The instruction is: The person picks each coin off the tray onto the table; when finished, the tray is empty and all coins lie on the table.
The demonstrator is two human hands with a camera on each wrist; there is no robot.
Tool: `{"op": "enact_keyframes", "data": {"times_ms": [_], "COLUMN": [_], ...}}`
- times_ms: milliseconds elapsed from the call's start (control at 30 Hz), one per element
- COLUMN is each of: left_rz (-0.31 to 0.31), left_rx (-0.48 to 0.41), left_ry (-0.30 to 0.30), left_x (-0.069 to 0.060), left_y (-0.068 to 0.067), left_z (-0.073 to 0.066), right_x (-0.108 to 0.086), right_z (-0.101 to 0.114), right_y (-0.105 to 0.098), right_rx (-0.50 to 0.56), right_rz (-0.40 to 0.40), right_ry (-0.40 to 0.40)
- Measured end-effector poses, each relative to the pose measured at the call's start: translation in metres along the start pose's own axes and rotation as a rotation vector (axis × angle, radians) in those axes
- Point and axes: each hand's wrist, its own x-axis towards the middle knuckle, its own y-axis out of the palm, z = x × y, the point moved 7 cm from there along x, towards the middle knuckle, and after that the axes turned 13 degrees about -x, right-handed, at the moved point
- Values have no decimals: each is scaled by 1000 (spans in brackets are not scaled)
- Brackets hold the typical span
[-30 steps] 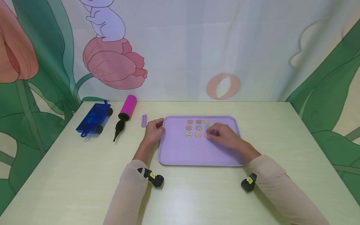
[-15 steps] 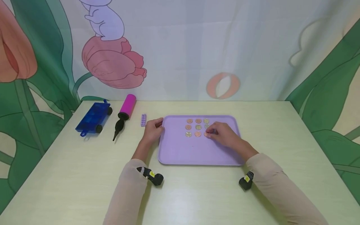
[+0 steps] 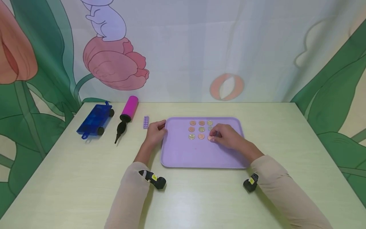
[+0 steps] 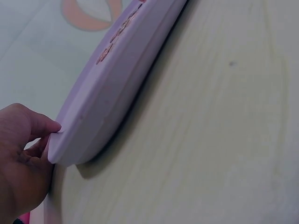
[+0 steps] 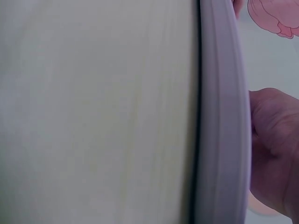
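Observation:
In the head view, a lilac tray (image 3: 183, 156) lies on the table with several copper and silvery coins (image 3: 201, 129) in a tidy grid toward its back. My right hand (image 3: 227, 136) is over the tray's right part, its thumb and index finger pinching a copper coin (image 3: 210, 138) at the grid's front right corner. Part of the grid's right column is hidden by these fingers. My left hand (image 3: 155, 133) grips the tray's left rim; the left wrist view shows the thumb (image 4: 46, 125) on top of the rim. In the right wrist view, the tray wall hides my right fingertips.
Left of the tray lie a small purple toy brick (image 3: 146, 122), a pink hand pump (image 3: 130, 108) with a black nozzle, and a blue wheeled toy cart (image 3: 95, 119). A printed curtain (image 3: 177, 57) hangs behind the table's back edge.
My right wrist and sleeve have shifted slightly left, while the fingertips stay at the same corner coin. The left hand keeps its grip on the tray rim.

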Motion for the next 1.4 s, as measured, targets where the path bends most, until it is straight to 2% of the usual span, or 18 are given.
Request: {"op": "enact_keyframes", "data": {"times_ms": [567,1000,1400], "left_rz": [-10,-17,-14], "left_rx": [-19,-17,-11], "left_ry": [-10,-6,-3], "left_x": [1,1,-1], "left_y": [0,-1,-2], "left_z": [3,4,1], "right_x": [-4,-3,-6], "right_z": [-1,-2,-12], "right_y": [4,4,-2], "right_rx": [94,83,131], "right_rz": [24,41,17], "right_ry": [-23,-53,38]}}
